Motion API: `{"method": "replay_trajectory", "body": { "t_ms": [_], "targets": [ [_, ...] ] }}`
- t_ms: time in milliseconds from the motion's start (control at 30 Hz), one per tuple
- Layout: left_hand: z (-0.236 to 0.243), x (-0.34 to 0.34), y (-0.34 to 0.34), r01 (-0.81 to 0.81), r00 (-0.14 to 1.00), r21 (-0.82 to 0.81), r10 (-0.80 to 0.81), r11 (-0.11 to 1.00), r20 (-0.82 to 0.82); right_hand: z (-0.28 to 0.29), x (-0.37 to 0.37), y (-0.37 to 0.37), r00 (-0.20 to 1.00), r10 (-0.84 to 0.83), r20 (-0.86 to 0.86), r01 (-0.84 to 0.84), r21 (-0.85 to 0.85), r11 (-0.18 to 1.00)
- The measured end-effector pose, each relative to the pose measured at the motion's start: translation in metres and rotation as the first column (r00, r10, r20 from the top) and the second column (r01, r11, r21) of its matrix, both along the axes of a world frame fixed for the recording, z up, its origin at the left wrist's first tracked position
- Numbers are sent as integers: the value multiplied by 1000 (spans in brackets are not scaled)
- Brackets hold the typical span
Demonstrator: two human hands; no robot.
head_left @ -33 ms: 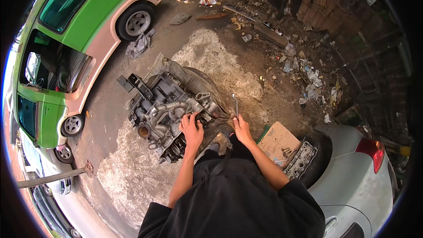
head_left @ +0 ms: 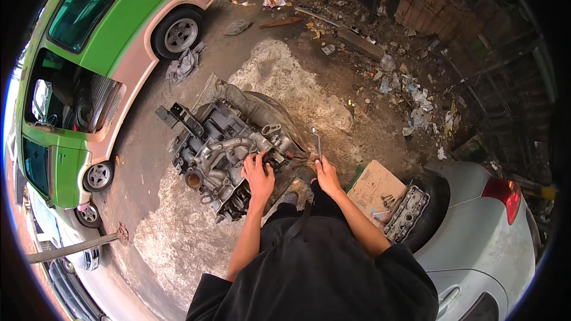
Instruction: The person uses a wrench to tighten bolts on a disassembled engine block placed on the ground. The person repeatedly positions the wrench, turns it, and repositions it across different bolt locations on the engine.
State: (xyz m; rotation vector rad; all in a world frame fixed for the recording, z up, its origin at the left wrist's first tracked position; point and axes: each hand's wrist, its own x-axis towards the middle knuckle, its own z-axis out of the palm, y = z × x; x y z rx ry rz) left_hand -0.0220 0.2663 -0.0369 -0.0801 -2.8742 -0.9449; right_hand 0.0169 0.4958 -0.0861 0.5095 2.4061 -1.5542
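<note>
A greasy grey engine [head_left: 223,148] lies on the ground in front of me, with pipes and a round opening at its near left. On its near right edge rests my left hand [head_left: 259,176], fingers bent and spread, the tips touching metal; nothing shows in its grasp. Just right of the engine, my right hand [head_left: 326,177] is closed around the lower end of a long silver wrench [head_left: 319,145]. The wrench points up and away from me, its head clear of the engine. A dark cloth-like cover [head_left: 267,107] lies along the engine's far right side.
To my right, a cardboard sheet [head_left: 376,187] carries small bolts beside a metal engine cover [head_left: 408,214] and a tire. A silver car [head_left: 476,232] stands close at the right. A green and pink van [head_left: 107,83] is at the left. Litter [head_left: 422,107] lines the far right.
The whole view has shifted very slightly. Both hands and the wrench keep their places against the engine.
</note>
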Motion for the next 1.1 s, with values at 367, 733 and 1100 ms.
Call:
{"method": "replay_trajectory", "body": {
  "t_ms": [367,733,1100],
  "targets": [
    [1,13,-8,149,989,-109,-146,983,36,-2,34,-19,937,289,197,-342,342,875],
    [-5,22,12,-20,998,-146,29,989,62,42,-57,8,838,504,211,-528,549,648],
    [-12,34,40,-207,977,-114,211,972,24,73,-97,6,620,700,355,-744,548,382]
  ]
}}
